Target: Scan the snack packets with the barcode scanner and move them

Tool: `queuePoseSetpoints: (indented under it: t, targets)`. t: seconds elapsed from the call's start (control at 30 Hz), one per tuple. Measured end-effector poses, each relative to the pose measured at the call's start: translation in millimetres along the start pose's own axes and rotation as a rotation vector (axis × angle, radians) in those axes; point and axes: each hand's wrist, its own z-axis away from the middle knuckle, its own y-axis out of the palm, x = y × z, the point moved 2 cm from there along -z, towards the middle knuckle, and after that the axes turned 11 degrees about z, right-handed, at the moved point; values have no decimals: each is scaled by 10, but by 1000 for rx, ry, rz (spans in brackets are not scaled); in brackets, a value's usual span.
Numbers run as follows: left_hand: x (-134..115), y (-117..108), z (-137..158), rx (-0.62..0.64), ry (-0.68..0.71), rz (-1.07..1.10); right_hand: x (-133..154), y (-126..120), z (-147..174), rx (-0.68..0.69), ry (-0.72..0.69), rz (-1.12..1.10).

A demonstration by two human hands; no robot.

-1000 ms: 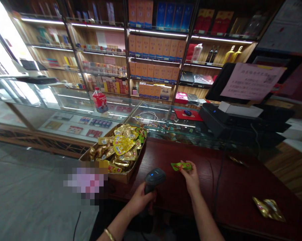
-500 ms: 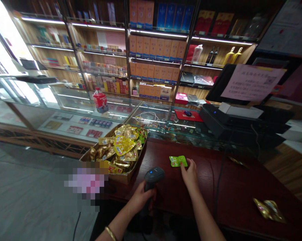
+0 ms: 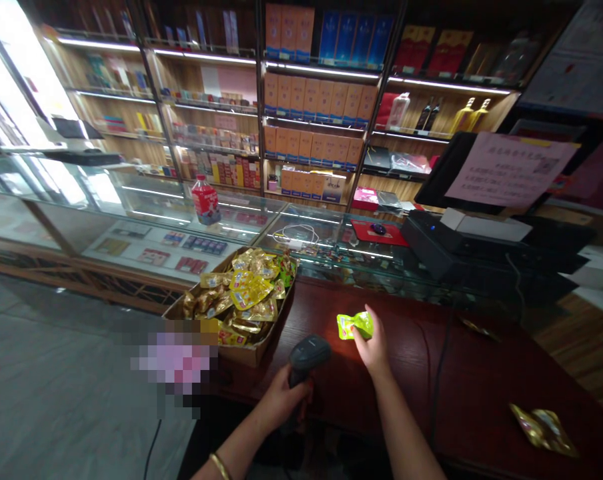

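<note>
1. Left hand [image 3: 283, 399] grips the scanner [image 3: 310, 351]; its blue light went out.
2. Right hand [image 3: 374, 350] pinches the green packet [image 3: 347, 325] toward the desk [image 3: 401, 393]'s far edge.
3. The packet's brighter now: scanner light, I think.

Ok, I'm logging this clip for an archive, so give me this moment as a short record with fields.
Left hand: grips a dark handheld scanner
Right hand: holds a small green packet
Box: cardboard, left of the scanner, filled with mostly gold and yellow packets
Loose on the table: two gold packets, right of the right hand
Beyond: red bottle on a glass counter
</note>
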Motion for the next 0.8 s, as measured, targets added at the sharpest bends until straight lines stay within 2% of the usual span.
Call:
queuePoseSetpoints:
  t: [0.1,0.2,0.33,0.43,0.53,0.6,0.63,0.73,0.8]
  targets:
    - [-16,4,4,-37,18,-10,42,5,-2,35,-15,-37]
    - [-22,9,-6,-55,30,-12,58,21,9,95,51,-71]
    - [0,14,-19,-55,36,23,-57,24,18,141,200,-182]
    - [32,2,-27,-58,24,41,-145,55,-69,119,381,-268]
    - [41,-4,-39,-26,19,40,50,169,-312,139,496,-373]
    - [35,-2,-43,-15,13,52,401,288,-557,160,435,-409]
    - [31,-2,-43,-20,10,64,627,353,-693,151,350,-381]
    - [30,-2,-40,-48,6,101,1379,591,-1060,125,-53,-178]
    - [34,-7,-39,-56,12,113,1813,788,-1203,174,-269,-80]
